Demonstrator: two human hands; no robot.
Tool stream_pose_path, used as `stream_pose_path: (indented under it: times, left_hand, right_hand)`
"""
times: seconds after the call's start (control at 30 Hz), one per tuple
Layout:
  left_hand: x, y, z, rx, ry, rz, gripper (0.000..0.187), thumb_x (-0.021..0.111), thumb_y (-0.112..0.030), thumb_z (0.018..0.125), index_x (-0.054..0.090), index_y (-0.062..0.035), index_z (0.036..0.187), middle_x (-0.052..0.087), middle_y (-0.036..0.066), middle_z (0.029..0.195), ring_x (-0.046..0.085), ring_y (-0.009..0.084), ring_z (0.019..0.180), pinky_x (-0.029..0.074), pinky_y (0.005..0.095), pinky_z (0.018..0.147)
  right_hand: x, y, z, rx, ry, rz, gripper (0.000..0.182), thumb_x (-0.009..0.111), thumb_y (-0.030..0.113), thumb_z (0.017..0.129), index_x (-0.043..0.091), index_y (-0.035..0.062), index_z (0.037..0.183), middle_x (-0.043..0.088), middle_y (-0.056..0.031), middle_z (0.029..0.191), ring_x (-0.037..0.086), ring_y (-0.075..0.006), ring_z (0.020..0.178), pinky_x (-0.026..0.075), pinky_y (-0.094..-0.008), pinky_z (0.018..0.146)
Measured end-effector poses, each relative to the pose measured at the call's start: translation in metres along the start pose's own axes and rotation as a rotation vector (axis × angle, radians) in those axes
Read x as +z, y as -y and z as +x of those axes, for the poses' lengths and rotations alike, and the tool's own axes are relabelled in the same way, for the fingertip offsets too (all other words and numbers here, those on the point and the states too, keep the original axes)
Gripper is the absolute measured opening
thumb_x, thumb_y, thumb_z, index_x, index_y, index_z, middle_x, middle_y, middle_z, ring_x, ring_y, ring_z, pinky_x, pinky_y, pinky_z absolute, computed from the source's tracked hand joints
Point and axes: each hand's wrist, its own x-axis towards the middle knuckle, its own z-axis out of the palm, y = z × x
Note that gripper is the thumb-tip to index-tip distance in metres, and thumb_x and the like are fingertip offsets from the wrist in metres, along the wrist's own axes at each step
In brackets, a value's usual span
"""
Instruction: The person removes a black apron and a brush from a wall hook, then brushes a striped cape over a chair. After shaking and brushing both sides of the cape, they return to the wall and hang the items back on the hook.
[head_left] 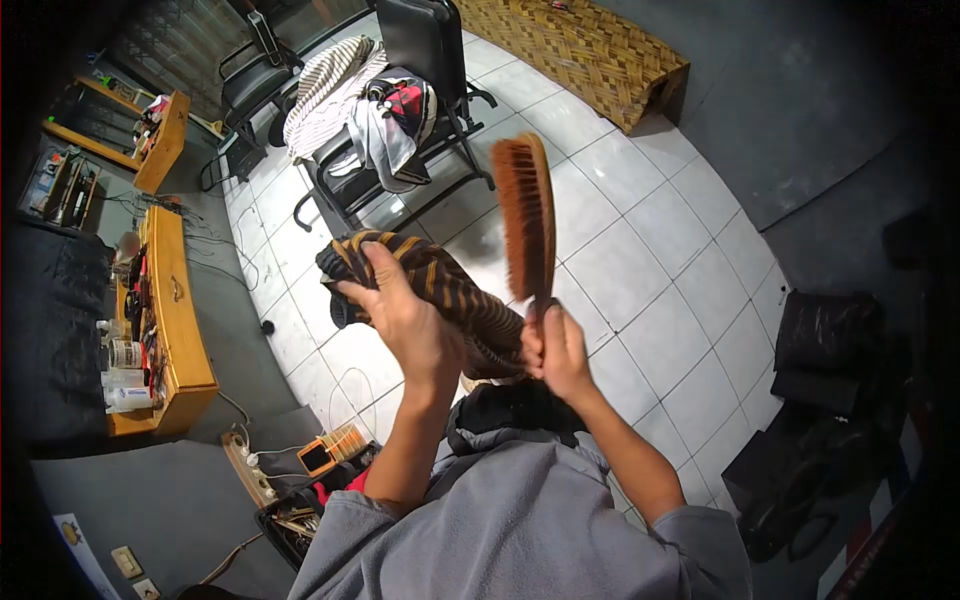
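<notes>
In the head view my left hand grips one end of a black, brown and yellow striped cloth, its thumb lying over the top of the bunched fabric. The cloth stretches down to the right, as far as my right hand. My right hand is closed around the handle of a brush. The brush stands upright, with reddish-brown bristles facing left and a wooden back to the right. Where the cloth ends, it overlaps the right fingers in this view.
A black chair ahead carries striped and grey clothes. Along the left wall runs a wooden shelf with bottles and jars. A woven bamboo bench stands at the back. Black bags lie right; white tiles cover the floor.
</notes>
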Motion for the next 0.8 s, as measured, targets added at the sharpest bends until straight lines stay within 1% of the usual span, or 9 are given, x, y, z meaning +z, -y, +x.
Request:
stream_pose_path:
  times: [0.03,0.1,0.2,0.27,0.33,0.4,0.5,0.63,0.8]
  left_hand:
    - [0.006,0.004,0.0,-0.002,0.001,-0.001,0.074,0.047,-0.034,0.091,-0.001,0.0008,0.135,0.051,0.008,0.101,0.054,0.0124,0.081,0.045,0.0221,0.065]
    - [0.014,0.013,0.004,0.316,-0.235,0.143,0.038,0.041,-0.028,0.094,0.032,-0.0001,0.117,0.053,0.007,0.093,0.056,0.0108,0.073,0.048,0.0244,0.063]
    - [0.021,-0.009,0.005,0.307,-0.153,-0.164,0.027,0.041,-0.027,0.094,0.04,-0.0062,0.11,0.053,0.007,0.09,0.055,0.0161,0.076,0.048,0.0297,0.068]
    - [0.011,-0.022,0.01,0.319,-0.042,-0.271,0.023,0.039,-0.028,0.094,0.045,-0.0079,0.105,0.054,0.007,0.089,0.055,0.017,0.074,0.048,0.0306,0.068]
    - [0.002,-0.035,0.005,0.262,0.059,-0.306,0.028,0.036,-0.031,0.095,0.045,-0.007,0.104,0.055,0.007,0.088,0.055,0.0172,0.073,0.049,0.0317,0.068]
    - [-0.004,-0.043,0.003,0.233,0.087,-0.328,0.031,0.034,-0.033,0.095,0.046,-0.0058,0.104,0.055,0.007,0.089,0.056,0.0179,0.075,0.05,0.0323,0.068]
    - [-0.011,-0.028,0.003,0.23,-0.022,-0.263,0.026,0.039,-0.029,0.094,0.046,-0.0061,0.104,0.056,0.007,0.091,0.057,0.0183,0.076,0.05,0.0321,0.068]
    - [-0.034,0.021,-0.006,-0.036,-0.027,-0.043,0.031,0.047,-0.019,0.09,0.034,-0.0094,0.117,0.054,0.005,0.093,0.055,0.0132,0.076,0.047,0.0262,0.063]
    - [-0.073,0.078,-0.026,-0.335,0.285,-0.126,0.026,0.045,-0.013,0.09,0.038,-0.0067,0.114,0.049,0.004,0.098,0.05,0.0105,0.079,0.043,0.0252,0.067]
  right_hand:
    - [0.006,-0.003,-0.004,-0.105,0.105,-0.025,0.032,0.032,0.034,0.095,0.044,0.0049,0.092,0.037,0.0028,0.061,0.035,-0.0053,0.047,0.028,-0.0208,0.039]
    - [-0.001,-0.033,-0.002,-0.199,0.177,-0.272,0.028,0.032,0.029,0.095,0.044,0.0037,0.093,0.048,-0.0044,0.064,0.046,-0.012,0.048,0.032,-0.0241,0.041]
    - [-0.041,-0.096,0.015,-0.405,0.307,-1.049,0.022,0.038,0.015,0.088,0.045,-0.0009,0.101,0.057,-0.0209,0.072,0.058,-0.0352,0.065,0.046,-0.0412,0.058]
    - [-0.126,-0.189,0.03,-0.087,0.504,-1.376,0.034,0.033,0.016,0.09,0.041,-0.0041,0.117,0.059,-0.0233,0.081,0.058,-0.0391,0.075,0.047,-0.0418,0.063]
    - [-0.159,-0.186,0.02,0.394,0.627,-1.653,0.04,0.038,0.019,0.087,0.042,-0.0028,0.121,0.061,-0.0219,0.089,0.059,-0.0378,0.085,0.048,-0.0428,0.072]
    - [-0.181,-0.182,0.006,0.747,0.09,-1.615,0.039,0.042,0.025,0.083,0.055,-0.002,0.109,0.061,-0.0221,0.094,0.059,-0.0371,0.089,0.047,-0.0429,0.075]
    - [-0.218,-0.191,0.012,0.351,0.165,-1.696,0.044,0.039,0.035,0.087,0.061,-0.0029,0.085,0.062,-0.0222,0.08,0.061,-0.0363,0.078,0.049,-0.0438,0.066]
    - [-0.1,-0.049,0.023,0.507,-0.295,-0.948,0.056,0.036,0.05,0.088,0.055,-0.0009,0.075,0.06,-0.0137,0.067,0.062,-0.0226,0.069,0.049,-0.033,0.059]
    - [-0.037,-0.023,0.011,-0.04,0.026,-0.475,0.054,0.068,0.036,0.074,0.048,-0.0011,0.107,0.054,-0.0086,0.097,0.054,-0.014,0.083,0.045,-0.0254,0.071]
